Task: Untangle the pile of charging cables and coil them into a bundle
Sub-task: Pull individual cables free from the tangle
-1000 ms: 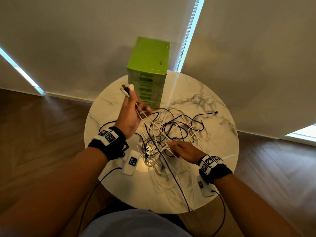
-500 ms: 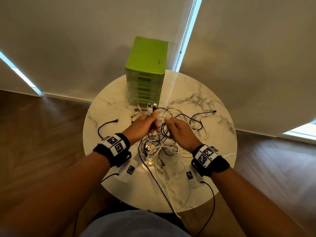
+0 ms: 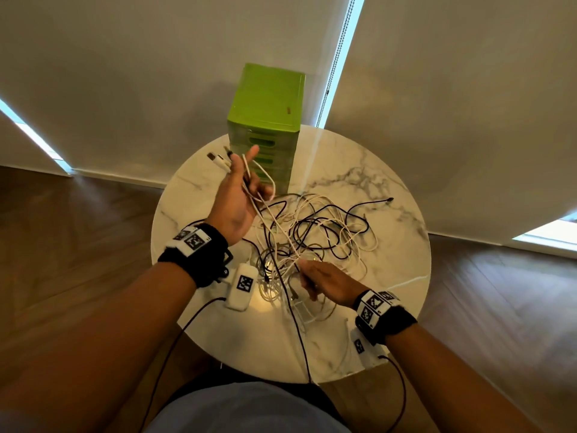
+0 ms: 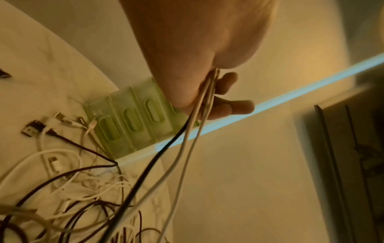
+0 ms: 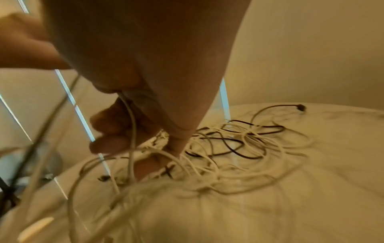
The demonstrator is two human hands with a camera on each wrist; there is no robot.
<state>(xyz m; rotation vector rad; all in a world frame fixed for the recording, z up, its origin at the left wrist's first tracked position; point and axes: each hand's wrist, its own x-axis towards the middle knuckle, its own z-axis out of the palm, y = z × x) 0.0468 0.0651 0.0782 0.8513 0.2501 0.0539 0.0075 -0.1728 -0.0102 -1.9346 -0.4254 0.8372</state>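
A tangled pile of white and black charging cables lies in the middle of a round marble table. My left hand is raised above the pile's far left side and grips several cable ends, whose plugs stick out past the fingers. In the left wrist view, black and white strands run taut from that hand down to the pile. My right hand is low at the pile's near edge, fingers curled round a white cable. More loose plugs lie beside the drawers.
A green plastic drawer unit stands at the table's far edge, just behind my left hand. A white tagged pod on a black lead rests near the table's front left. One black cable end reaches toward the right. Wooden floor surrounds the table.
Both hands were together over the pile's middle. My left hand has since lifted up and away with the cable ends, and my right hand has drawn back toward me, stretching strands between them.
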